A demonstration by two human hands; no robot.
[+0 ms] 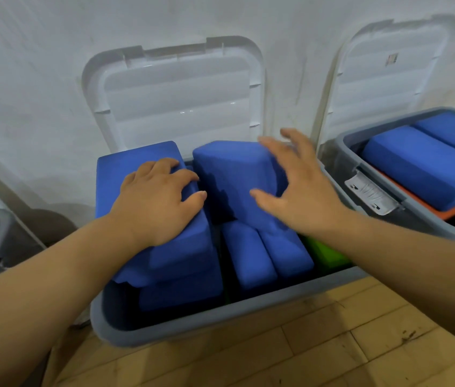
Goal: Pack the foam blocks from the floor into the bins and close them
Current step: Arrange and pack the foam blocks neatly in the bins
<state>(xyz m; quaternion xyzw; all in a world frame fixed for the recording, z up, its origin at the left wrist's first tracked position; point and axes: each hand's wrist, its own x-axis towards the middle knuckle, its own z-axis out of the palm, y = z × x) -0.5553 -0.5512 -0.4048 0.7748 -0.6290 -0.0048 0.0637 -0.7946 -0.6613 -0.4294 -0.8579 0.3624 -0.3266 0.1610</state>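
On the wooden floor (332, 344) stands the middle bin (220, 311), packed with blue foam blocks. The left hand (156, 196) rests palm-down on the left block (114, 174). The right hand (299, 188), fingers spread wide, hovers blurred at the tilted block (229, 174). Behind, the lid (176, 101) leans open against the wall. The far-right bin (416, 219) also holds blue blocks.

A: What is the person wearing?
B: Nothing over the left hand (159, 202) or the right hand (299, 191); both are bare.
A: Sleeves?
B: The left forearm (53, 275) and right forearm (416, 247) are bare right to the picture's edge.
A: Any detail?
B: Short, plain nails. The left thumbnail (202, 194) shows clearest; the right hand is slightly blurred.
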